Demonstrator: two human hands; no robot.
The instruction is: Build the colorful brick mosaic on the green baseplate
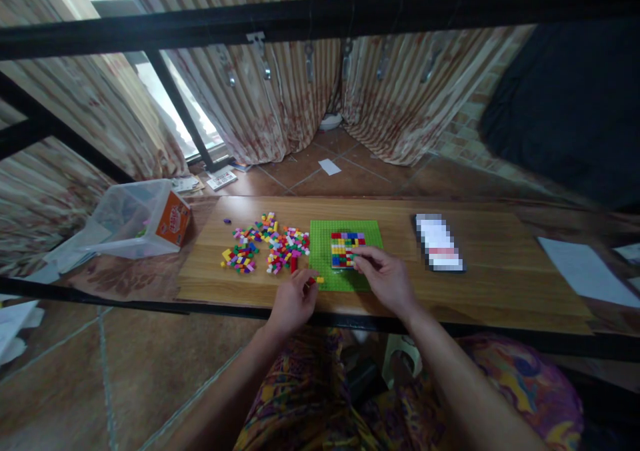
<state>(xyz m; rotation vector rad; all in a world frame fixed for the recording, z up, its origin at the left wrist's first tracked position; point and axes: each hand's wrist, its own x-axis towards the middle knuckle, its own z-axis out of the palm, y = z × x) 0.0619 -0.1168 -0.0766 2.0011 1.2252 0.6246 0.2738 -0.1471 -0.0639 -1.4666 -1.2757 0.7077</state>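
Observation:
A green studded baseplate lies on the wooden table, bearing a square block of rows of multicoloured building bricks. My right hand reaches over the block's right side, thumb and forefinger pinched at a small brick there; the fingers partly hide it. By the baseplate's lower left edge is my left hand, its fingers curled closed. Small red and yellow building bricks show at its fingertips. Just beyond that hand stands a longer red piece. Loose bricks in many colours lie heaped to the left.
A phone with a blurred screen lies on the table's right part. Left of the table is a clear plastic box with an orange label. A black metal bar crosses above, and white paper lies at the right.

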